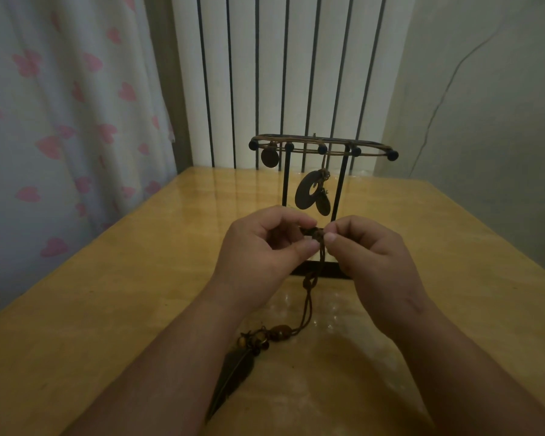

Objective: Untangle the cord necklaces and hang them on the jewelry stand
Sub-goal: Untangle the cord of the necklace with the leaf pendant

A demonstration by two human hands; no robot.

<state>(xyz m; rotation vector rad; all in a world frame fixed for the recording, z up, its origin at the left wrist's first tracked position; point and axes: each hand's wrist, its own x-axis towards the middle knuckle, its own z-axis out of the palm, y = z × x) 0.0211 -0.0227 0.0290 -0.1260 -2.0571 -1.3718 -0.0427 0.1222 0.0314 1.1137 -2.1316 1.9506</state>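
Observation:
A black jewelry stand (340,196) rises mid-table, its top bar tipped with black knobs. Brown cords lie along that bar, with a round disc pendant (269,157) at the left and an oval ring pendant (309,191) in the middle. In front of the stand, my left hand (261,250) and my right hand (368,259) both pinch a bunched knot of a brown cord necklace (310,297). Its cord hangs down between my wrists to wooden beads (280,331) and a dark feather pendant (233,376) lying on the table.
The glossy wooden table (123,294) fills the lower view, with its edges at left and right. Behind it stand a white radiator with dark slats (283,73), a heart-print curtain (60,121) at the left and a plain wall at the right.

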